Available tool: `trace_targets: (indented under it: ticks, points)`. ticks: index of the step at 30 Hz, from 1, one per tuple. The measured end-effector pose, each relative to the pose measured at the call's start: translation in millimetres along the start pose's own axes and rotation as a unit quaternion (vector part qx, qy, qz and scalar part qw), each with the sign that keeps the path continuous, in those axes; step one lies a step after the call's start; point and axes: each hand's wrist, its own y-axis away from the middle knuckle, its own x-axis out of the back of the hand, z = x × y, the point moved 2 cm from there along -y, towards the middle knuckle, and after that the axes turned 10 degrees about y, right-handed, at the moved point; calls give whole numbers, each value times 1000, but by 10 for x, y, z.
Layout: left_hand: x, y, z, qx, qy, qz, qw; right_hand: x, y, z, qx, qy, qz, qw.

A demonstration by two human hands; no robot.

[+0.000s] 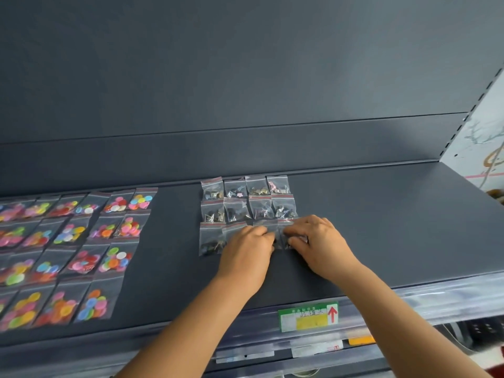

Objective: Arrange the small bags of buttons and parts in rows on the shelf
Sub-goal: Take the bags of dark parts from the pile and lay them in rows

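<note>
1. Bags under the hands: the small bags of dark parts lie flat on the shelf in a block, two full rows of four beyond the fingertips and a third row partly under both hands.
2. Left hand: palm down, fingers curled onto the bags of the near row. Whether it pinches a bag or only presses on it cannot be told.
3. Right hand: palm down just beside the left, fingers bent onto the end bag of the near row; grip likewise cannot be told.
4. Handling, judged: each bag looks light, thin and limp, with loose hard pieces that gather at the bottom. The clear film is likely slick on the smooth shelf, so a push will slide it and may nudge a neighbour.
5. Hold, judged: the flat strip by the red seal line, or an outer corner, is best for pinching; the lumpy lower part suits pressing and sliding.
6. Surroundings: the bags of coloured buttons lie in rows well to the left of the left hand, apart from the dark block.
7. Obstructions: bare shelf lies right of the right hand and toward the wrists; the price label sits on the front edge below the forearms. Only the touching neighbours limit movement.
</note>
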Motion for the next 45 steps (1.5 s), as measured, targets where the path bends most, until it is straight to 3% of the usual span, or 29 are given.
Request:
trace_targets:
  ticks: [9,28,38,45]
  points:
    - [55,81,-86,36,-6,39,999,-6,0,-44,7,6,13,1000]
    - [120,155,-203,14,69,-18,997,-61,-16,-181,36,22,-7,999]
    - [119,154,-65,0,37,3,999,-46,-27,-176,20,41,-19,999]
    - [301,334,-195,38,28,67,997,19,-84,-471,88,60,4,994]
